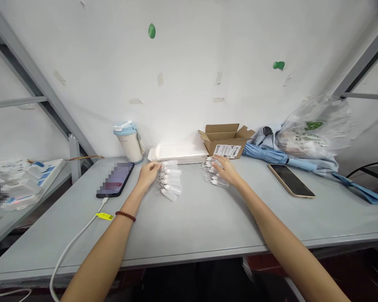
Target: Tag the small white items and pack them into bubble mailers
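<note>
I have the left row of small clear tubes (172,183) on the grey surface (189,226), left of the middle and nearer its back edge than its front, cap ends and thin loops facing the left edge. A second, more jumbled group of tubes (219,183) lies across from it, right of the middle.

My left hand (149,173) has its fingertips drawn together at the cap end of the farthest tube in the left row; I can't tell whether a loop is pinched there. My right hand (226,169) is loosely spread over the second group, thumb and fingers apart, covering part of it; I can't tell whether the fingertips press on the tubes.

What worries me most is the loops: they overlap, so lifting one tube could drag its neighbours out of line. The bodies look round and smooth, so a sideways nudge might roll them.

Toward the back edge, the white stack (181,154) and the open cardboard box (212,147) sit just beyond both groups; a long reach could knock a flap. Near the left edge, the white cable (74,237) runs from the dark phone (116,180) over the front edge, where a sweeping left forearm could snag it.
</note>
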### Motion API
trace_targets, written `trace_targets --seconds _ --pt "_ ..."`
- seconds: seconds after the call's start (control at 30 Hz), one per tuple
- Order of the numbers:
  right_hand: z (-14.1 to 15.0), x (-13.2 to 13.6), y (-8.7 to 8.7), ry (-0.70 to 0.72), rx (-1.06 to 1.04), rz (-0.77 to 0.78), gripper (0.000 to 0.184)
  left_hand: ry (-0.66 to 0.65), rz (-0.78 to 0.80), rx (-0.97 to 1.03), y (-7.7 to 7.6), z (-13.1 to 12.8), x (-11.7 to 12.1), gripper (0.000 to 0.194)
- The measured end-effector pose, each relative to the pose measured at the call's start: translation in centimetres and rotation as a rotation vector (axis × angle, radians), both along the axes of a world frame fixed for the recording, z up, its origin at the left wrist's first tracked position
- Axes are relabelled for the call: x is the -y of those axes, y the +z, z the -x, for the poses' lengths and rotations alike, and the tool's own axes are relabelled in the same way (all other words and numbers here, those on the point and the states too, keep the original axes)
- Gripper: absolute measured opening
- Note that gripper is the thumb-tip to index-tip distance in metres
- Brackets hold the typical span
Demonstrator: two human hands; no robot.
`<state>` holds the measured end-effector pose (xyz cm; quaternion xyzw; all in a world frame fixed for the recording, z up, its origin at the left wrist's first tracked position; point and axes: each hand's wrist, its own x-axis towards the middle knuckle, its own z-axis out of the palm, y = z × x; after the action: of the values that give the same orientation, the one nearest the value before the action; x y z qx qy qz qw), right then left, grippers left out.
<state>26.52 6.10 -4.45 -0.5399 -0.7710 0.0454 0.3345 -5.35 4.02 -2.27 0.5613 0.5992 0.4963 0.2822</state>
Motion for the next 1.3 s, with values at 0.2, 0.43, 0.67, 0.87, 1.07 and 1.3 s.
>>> trace_targets --seconds 0.2,0.43,0.67,0.87,1.07,1.3 --pt "-0.3 -0.6 -0.5 -0.019 0.018 0.023 0.043 0.093 -0.013 -0.123 -0.7 0.4 -0.5 0.027" --pt "-0.4 -0.5 -0.4 -0.046 0.085 0.022 0.043 0.176 -0.054 -0.186 0.0 0.0 0.0 0.028" --pt "-0.9 -0.9 -0.6 -0.094 0.094 -0.022 0.043 0.171 -0.088 -0.19 0.3 -0.5 0.4 0.028" --pt "-1.0 -1.0 -0.7 -0.039 0.077 -0.036 0.036 0.16 -0.095 -0.177 0.1 -0.5 0.3 0.028" --pt "-1.0 -1.1 -0.6 -0.023 -0.044 0.011 0.026 0.162 -0.103 -0.17 0.0 -0.5 0.3 0.027" --pt "-1.3 -1.3 -0.9 -0.005 -0.162 0.048 0.032 0.141 -0.152 -0.183 0.7 -1.0 0.9 0.025"
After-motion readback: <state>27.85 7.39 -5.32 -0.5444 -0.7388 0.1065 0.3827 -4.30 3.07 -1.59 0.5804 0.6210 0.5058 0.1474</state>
